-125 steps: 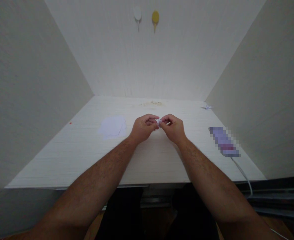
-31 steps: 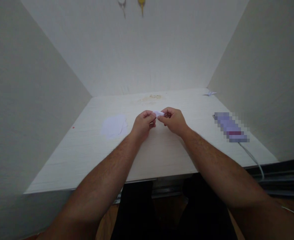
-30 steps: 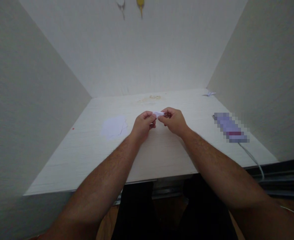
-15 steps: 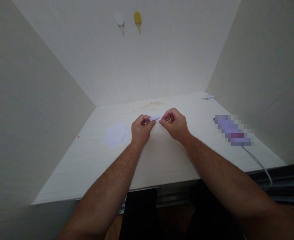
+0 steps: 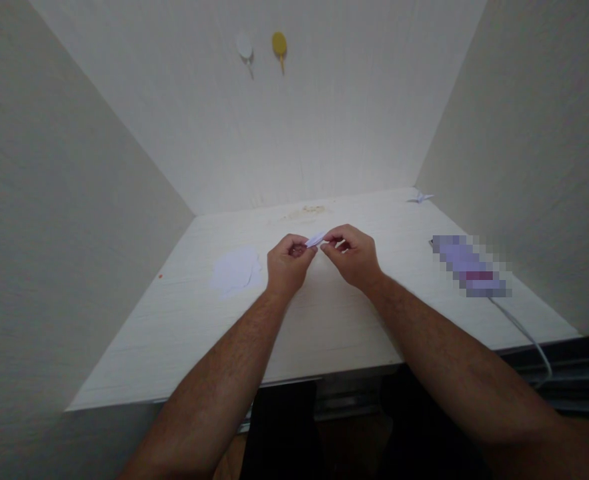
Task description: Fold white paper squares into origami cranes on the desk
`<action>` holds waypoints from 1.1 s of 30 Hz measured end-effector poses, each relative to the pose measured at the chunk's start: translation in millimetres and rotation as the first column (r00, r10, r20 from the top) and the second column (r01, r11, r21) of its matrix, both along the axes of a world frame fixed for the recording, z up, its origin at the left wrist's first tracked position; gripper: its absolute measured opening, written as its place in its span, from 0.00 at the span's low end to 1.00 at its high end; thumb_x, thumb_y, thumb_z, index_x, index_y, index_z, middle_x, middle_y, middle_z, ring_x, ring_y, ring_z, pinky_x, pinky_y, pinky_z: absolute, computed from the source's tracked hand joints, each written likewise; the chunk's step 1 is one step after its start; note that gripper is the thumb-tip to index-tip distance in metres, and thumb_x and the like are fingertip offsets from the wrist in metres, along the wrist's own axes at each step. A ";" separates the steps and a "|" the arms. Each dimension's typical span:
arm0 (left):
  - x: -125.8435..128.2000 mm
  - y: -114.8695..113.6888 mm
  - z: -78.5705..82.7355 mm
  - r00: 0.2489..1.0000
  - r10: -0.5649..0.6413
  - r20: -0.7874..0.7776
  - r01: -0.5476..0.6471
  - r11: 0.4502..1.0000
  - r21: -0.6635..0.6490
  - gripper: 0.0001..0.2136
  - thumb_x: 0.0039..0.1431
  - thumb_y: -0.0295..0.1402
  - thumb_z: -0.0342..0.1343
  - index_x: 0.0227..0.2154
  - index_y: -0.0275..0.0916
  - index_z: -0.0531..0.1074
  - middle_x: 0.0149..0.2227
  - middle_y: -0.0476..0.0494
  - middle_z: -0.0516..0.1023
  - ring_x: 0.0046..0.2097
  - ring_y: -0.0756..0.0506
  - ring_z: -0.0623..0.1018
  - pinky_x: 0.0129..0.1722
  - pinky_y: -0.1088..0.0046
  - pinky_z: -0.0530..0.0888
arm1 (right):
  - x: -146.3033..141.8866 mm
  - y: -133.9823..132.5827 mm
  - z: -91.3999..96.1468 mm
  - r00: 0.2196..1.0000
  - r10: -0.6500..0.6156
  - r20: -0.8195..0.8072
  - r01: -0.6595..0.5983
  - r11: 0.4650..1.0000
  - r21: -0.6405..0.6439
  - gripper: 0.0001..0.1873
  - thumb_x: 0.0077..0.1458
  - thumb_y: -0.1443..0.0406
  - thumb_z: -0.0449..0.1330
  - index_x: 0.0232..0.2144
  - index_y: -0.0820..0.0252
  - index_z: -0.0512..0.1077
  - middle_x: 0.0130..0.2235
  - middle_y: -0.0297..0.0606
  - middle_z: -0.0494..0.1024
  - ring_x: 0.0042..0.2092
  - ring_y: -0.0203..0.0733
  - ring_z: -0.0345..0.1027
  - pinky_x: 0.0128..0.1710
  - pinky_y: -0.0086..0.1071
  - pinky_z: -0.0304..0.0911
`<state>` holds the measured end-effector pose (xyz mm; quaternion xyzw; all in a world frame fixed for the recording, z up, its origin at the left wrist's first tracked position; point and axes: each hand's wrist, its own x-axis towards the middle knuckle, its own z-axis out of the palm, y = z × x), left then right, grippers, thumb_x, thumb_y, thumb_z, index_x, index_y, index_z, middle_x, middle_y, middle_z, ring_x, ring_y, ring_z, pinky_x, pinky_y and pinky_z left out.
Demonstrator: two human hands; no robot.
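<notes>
Between the thumb and fingers of my left hand is a small piece of folded white paper, held above the table. My right hand is at the paper's right end, its thumb and index finger closed at the tip. The paper's lower left part is hidden by my left fingers, and its folds are too small to make out. Left of my left hand, several loose white paper sheets lie on the white table.
A small folded paper figure lies in the far right corner. A pixelated phone-like object with a white cable lies at right. White and yellow hooks are on the back wall. Side walls bound the table.
The folded paper has tilted up at its right end. My right fingers have come in to meet that end. The whole view has shifted slightly.
</notes>
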<state>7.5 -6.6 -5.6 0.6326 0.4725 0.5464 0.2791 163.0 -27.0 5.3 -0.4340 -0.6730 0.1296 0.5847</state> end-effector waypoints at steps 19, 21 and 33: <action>1.4 1.0 0.9 1.000 0.022 0.018 -0.023 0.998 0.059 0.07 0.48 0.33 0.65 0.28 0.39 0.74 0.24 0.53 0.74 0.25 0.53 0.71 0.27 0.78 0.69 | 1.0 1.1 -1.9 0.991 0.013 0.135 -0.043 0.974 0.224 0.06 0.57 0.70 0.58 0.36 0.57 0.75 0.35 0.36 0.78 0.35 0.36 0.71 0.32 0.31 0.68; 1.2 2.4 -1.2 1.000 0.009 0.025 -0.011 0.998 0.067 0.07 0.48 0.34 0.65 0.29 0.39 0.74 0.24 0.52 0.74 0.26 0.53 0.72 0.27 0.78 0.69 | 1.0 1.2 -2.2 0.991 0.015 0.133 -0.043 0.977 0.207 0.07 0.57 0.69 0.58 0.36 0.57 0.75 0.36 0.36 0.79 0.35 0.37 0.71 0.33 0.32 0.69; 3.4 -6.2 7.2 0.990 0.042 -0.138 -0.014 0.979 0.203 0.05 0.49 0.31 0.64 0.28 0.39 0.73 0.24 0.53 0.75 0.26 0.53 0.73 0.27 0.79 0.70 | -7.4 -1.6 -0.9 0.995 -0.020 -0.095 0.015 0.999 -0.052 0.09 0.47 0.65 0.67 0.31 0.58 0.71 0.29 0.31 0.77 0.28 0.34 0.70 0.27 0.29 0.67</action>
